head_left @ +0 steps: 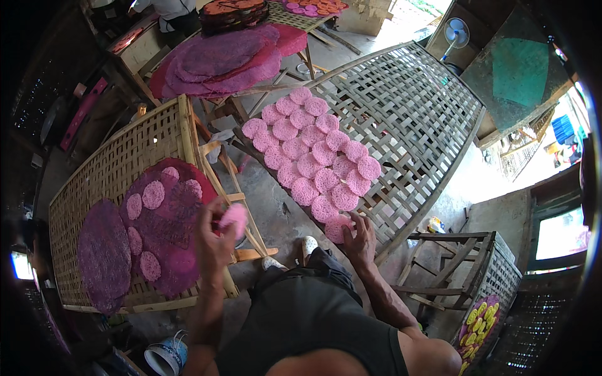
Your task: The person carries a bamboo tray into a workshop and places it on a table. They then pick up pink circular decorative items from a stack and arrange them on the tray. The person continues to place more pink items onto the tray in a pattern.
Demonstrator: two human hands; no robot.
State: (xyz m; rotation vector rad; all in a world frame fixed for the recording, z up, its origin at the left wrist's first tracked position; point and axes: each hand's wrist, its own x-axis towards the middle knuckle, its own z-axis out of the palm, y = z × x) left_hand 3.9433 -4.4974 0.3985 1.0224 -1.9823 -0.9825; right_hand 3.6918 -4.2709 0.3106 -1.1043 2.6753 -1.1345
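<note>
My left hand (214, 239) holds a pink lacy disc (234, 220) in the air, between the two woven bamboo racks. At the near edge of the right-hand rack (400, 108), my right hand (361, 237) has its fingers on another pink disc (336, 229). Rows of similar pink discs (310, 164) lie on that rack, some overlapping. Over on the left rack (113, 150), several more pink discs (153, 195) rest on a large purple-magenta sheet (174, 263). Next to it a darker purple oval sheet (104, 254) hangs slightly past the rack's edge.
Large magenta sheets (221, 61) are piled on a stand ahead. Another person (171, 14) is at the upper left. A fan (455, 33) stands at the far right. Near my right side is a wooden frame (442, 268); yellow discs (479, 324) lie beyond. A bucket (165, 356) sits lower left.
</note>
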